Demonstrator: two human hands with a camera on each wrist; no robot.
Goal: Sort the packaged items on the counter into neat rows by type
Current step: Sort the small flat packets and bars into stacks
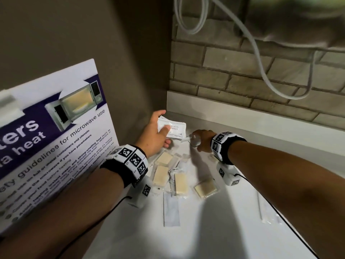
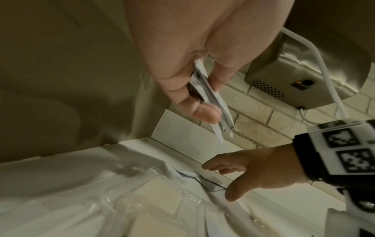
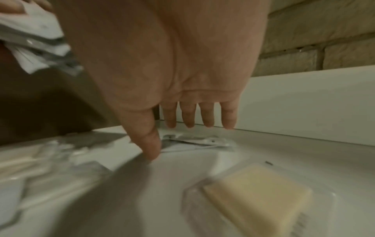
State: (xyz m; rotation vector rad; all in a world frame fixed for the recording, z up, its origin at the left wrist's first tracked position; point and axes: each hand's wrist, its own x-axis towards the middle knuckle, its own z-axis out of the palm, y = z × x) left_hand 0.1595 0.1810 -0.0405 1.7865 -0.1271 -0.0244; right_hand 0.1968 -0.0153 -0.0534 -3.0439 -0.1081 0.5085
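Left hand [image 1: 152, 134] pinches white shampoo sachets [image 1: 172, 128]; right hand [image 1: 202, 140] spread, holding nothing.
Four cream soap bars [image 1: 205, 188] in clear wrap at 6 o'clock.

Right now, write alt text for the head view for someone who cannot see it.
A person's left hand holds a stack of white shampoo sachets above a white counter while the right hand reaches down for another sachet in the corner. Clear-wrapped soap bars lie scattered nearer the camera, below a microwave safety poster and brick wall.
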